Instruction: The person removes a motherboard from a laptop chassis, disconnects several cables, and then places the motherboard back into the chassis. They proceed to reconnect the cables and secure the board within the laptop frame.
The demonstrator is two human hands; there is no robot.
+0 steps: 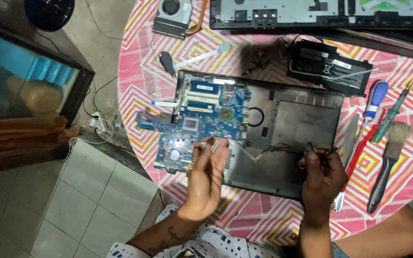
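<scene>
Laptop base [283,138] lies opened on the round table's pink zigzag cloth [407,143], its blue motherboard [201,122] shifted half out to one side, battery [328,64] and fan [173,16] already removed. Left hand [209,174] hovers open-fingered over the board while right hand [322,174] pinches thin wires [283,149]; tiled floor shows beside the table.

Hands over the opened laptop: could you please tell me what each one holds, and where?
The right hand pinches the thin wires at their free end. The left hand touches the blue motherboard, holding nothing clearly.
</scene>
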